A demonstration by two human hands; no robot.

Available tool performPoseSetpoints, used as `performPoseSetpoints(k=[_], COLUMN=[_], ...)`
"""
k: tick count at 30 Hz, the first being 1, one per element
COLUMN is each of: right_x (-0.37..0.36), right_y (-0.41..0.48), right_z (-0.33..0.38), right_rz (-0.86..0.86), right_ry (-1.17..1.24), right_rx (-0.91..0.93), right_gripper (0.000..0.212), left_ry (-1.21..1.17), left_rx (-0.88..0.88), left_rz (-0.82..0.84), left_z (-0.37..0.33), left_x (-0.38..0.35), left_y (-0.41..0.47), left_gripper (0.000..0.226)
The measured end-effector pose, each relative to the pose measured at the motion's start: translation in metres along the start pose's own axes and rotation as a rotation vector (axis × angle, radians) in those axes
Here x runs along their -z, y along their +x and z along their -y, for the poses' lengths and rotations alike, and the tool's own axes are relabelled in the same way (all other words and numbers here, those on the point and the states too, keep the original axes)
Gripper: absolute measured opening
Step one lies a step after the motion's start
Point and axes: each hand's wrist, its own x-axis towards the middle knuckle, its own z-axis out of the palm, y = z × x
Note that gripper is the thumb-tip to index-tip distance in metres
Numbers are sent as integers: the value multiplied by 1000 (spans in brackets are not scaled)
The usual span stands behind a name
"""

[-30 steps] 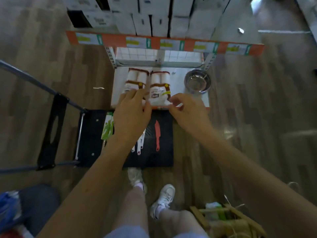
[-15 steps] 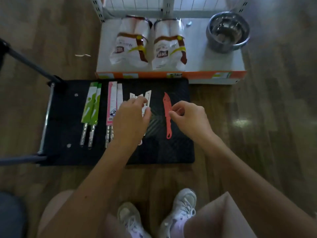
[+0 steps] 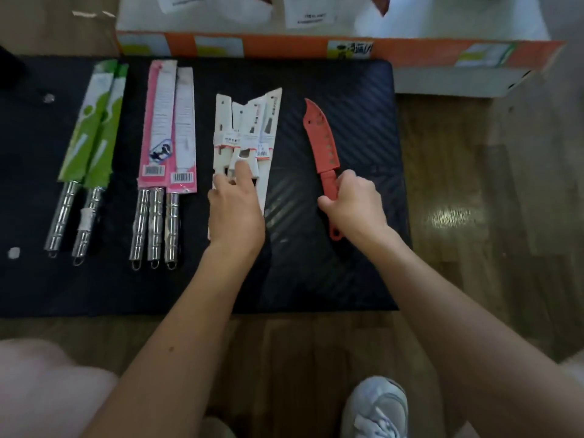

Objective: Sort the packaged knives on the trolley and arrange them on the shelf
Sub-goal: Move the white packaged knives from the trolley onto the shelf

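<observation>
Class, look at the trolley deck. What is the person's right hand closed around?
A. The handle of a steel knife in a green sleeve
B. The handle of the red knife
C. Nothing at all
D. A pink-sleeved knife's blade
B: the right hand is wrapped around the handle of the red knife, whose blade points toward the shelf.

On the black trolley deck, four groups are lying side by side: two green-sleeved knives far left, three pink-sleeved knives, fanned white-carded knives, and a red knife rightmost.
</observation>
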Motion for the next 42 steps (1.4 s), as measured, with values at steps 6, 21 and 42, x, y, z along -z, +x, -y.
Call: performPoseSetpoints(k=[6, 21, 42], right_x=[-3, 72, 599], right_y=[3, -31, -300], right_z=[-1, 63, 356], right_rz=[119, 90, 82], right_ry=[173, 436, 606], right_rx=[5, 159, 386], right_gripper=[23, 20, 14], left_ry=[-162, -594, -775], left_rx=[-2, 12, -177], left_rz=[-76, -321, -481], left_z=[1, -38, -264], left_x=[3, 88, 675], left_y=[3, 0, -170], left_gripper=[29, 17, 16])
